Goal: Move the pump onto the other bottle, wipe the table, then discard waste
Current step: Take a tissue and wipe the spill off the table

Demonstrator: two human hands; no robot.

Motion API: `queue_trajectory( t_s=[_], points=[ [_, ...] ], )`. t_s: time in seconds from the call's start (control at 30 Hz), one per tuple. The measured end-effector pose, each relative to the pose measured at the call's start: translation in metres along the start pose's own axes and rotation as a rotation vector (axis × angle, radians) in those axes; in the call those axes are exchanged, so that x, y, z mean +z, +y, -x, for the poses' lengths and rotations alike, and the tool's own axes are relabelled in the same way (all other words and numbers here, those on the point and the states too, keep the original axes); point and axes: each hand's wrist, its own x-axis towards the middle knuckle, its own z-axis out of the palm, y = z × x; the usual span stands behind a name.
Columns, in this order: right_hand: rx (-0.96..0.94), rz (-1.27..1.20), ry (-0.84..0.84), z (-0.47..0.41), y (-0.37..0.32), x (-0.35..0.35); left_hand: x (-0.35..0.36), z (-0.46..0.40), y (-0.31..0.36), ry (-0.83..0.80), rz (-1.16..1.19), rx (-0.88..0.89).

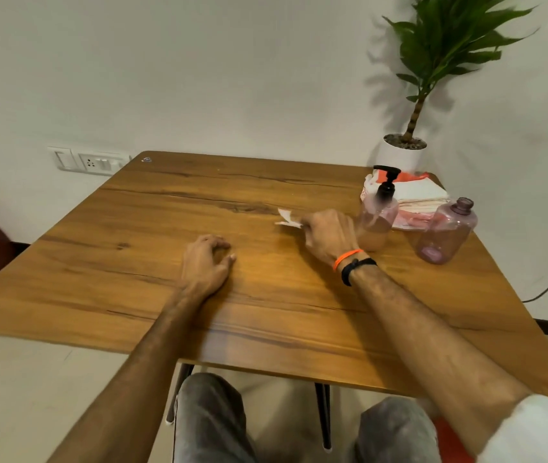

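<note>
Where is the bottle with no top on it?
The open pink bottle stands at the table's right side, just right of the pump bottle and in front of the stacked cloths.

The right hand (329, 235) hides most of the white tissue (286, 218) and its own fingers. The pump (387, 180) is blurred. The plant (446, 45) is cut off at the top edge.

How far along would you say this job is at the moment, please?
Done: the black pump sits on the part-filled bottle; the capless bottle stands beside it. In hand: the right hand holds a white tissue on the table, wiping. The left hand rests idle. Left: discarding waste.
</note>
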Motion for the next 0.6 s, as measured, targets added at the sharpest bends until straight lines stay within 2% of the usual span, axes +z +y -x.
queue_trajectory(
  t_s=[0.1,0.27,0.43,0.6],
  points=[
    [0.030,-0.101,-0.044,0.006,0.001,0.012,0.004,0.001,-0.006,0.028,-0.030,0.042],
    [0.295,-0.420,-0.091,-0.004,0.009,0.023,0.011,-0.001,-0.013,0.056,-0.040,0.070],
    [0.198,-0.514,-0.172,-0.005,0.021,0.031,0.013,-0.004,-0.019,0.051,-0.050,0.089],
    [0.089,-0.380,-0.228,-0.004,0.028,0.038,0.016,-0.005,-0.022,0.074,-0.055,0.101]
  ],
)
